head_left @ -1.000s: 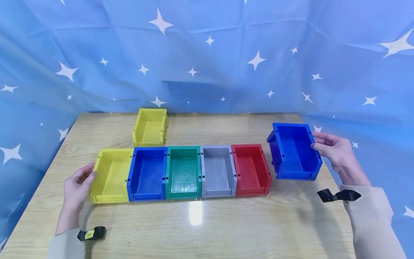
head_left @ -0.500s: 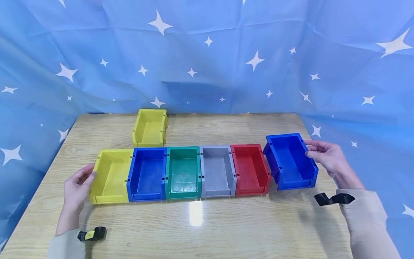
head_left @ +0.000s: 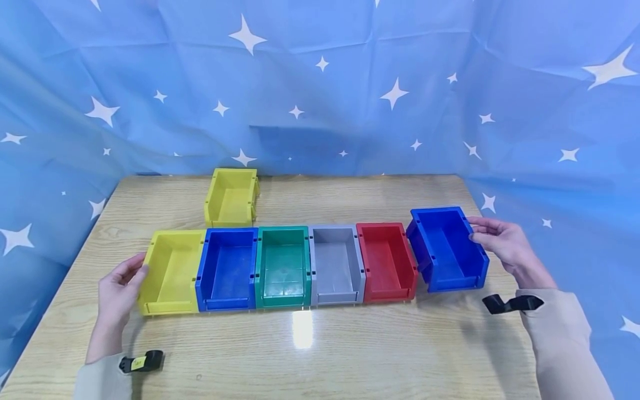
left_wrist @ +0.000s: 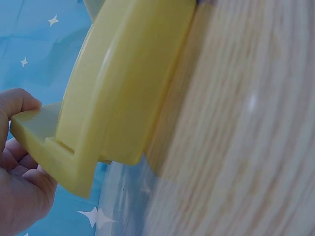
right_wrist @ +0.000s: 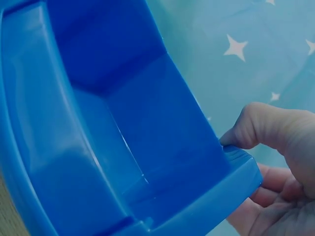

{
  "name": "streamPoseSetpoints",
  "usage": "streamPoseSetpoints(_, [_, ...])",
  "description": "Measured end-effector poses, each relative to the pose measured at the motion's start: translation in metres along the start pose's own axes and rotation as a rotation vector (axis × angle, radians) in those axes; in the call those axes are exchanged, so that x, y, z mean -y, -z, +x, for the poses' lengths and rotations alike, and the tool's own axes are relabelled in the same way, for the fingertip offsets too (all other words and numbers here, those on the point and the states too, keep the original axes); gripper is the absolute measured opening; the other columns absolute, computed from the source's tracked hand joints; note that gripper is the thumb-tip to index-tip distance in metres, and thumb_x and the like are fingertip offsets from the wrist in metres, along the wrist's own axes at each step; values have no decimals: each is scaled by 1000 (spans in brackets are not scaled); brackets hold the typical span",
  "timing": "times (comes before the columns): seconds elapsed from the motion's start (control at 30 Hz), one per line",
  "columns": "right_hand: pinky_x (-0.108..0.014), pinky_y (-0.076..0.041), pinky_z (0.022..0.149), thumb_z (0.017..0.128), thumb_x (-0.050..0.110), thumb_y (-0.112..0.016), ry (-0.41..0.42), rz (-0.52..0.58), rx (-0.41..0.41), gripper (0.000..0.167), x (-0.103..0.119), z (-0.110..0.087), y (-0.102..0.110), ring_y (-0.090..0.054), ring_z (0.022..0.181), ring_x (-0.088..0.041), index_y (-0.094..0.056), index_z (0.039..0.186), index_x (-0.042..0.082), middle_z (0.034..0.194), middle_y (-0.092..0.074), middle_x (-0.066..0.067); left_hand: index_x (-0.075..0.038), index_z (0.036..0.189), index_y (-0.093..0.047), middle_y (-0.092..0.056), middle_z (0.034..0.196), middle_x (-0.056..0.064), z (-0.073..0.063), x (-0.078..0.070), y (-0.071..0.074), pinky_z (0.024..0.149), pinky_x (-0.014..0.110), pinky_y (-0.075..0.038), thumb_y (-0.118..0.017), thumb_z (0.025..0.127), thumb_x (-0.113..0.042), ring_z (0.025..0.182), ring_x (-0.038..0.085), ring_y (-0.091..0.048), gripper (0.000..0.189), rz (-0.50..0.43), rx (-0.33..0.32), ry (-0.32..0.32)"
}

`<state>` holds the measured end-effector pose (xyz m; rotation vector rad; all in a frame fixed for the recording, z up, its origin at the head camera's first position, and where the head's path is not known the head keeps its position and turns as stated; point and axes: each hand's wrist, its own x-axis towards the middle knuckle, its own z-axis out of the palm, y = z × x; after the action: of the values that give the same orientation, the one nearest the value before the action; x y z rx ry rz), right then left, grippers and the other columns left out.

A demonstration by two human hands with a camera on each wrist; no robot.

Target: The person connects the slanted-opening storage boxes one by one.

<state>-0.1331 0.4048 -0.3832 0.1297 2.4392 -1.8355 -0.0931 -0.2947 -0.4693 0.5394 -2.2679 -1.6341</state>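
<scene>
With the right hand [head_left: 505, 241], pinching the right blue bin [head_left: 450, 247] by its right-hand rim, with the thumb on the near side of the edge and the other fingers behind it. Holding that bin slightly turned at the row's right end, just beside the red bin [head_left: 387, 261] (touching or not, cannot tell). With the left hand [head_left: 119, 286], gripping the front yellow bin [head_left: 172, 272] at its left rim, with fingers closed about the edge. Passing rightward from there along the desk [head_left: 240, 355], side by side: to the left blue bin [head_left: 231, 266], the green bin [head_left: 283, 266], the grey bin [head_left: 335, 261], then the red. Just behind the left blue bin, seeing the back yellow bin [head_left: 231, 197]. Wearing pale sleeves [head_left: 570, 350] with black straps [head_left: 141, 363]. Facing a blue backdrop [head_left: 310, 72] printed with white stars.
</scene>
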Motion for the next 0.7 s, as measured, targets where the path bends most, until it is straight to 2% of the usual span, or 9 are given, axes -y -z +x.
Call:
streamPoseSetpoints(0.23, [-13, -48, 55, 85, -7, -59, 11, -25, 0, 41, -1, 4, 0, -57, 71, -1, -67, 94, 33, 80, -64, 11, -9, 110, -67, -59, 85, -22, -2, 1, 0, 67, 3, -45, -58, 89, -2, 78, -7, -55, 24, 21, 3, -38])
streamPoseSetpoints(0.4, [-13, -48, 56, 83, -12, -58, 26, 65, 5, 43, -6, 5, -2, -58, 71, -3, -69, 94, 28, 80, -65, 8, -6, 113, -66, -58, 83, -23, -1, 0, -1, 67, 3, -45, -58, 89, -2, 78, -7, -55, 25, 40, -1, -17])
streamPoseSetpoints(0.57, [-13, -49, 57, 84, -10, -59, 18, 107, 18, 39, -13, 3, -1, -59, 72, -3, -70, 96, 26, 81, -65, 7, -2, 117, -63, -57, 84, -23, 0, -2, 0, 67, 3, -45, -58, 90, -3, 79, -8, -54, 28, 56, 5, 13])
streamPoseSetpoints(0.7, [-14, -51, 61, 86, -9, -57, 10, 177, 62, 37, -18, 2, 1, -60, 75, -3, -69, 100, 23, 84, -66, 6, 1, 120, -61, -56, 85, -24, 1, -2, 0, 68, 2, -44, -58, 90, -3, 80, -8, -54, 30, 69, 8, 22])
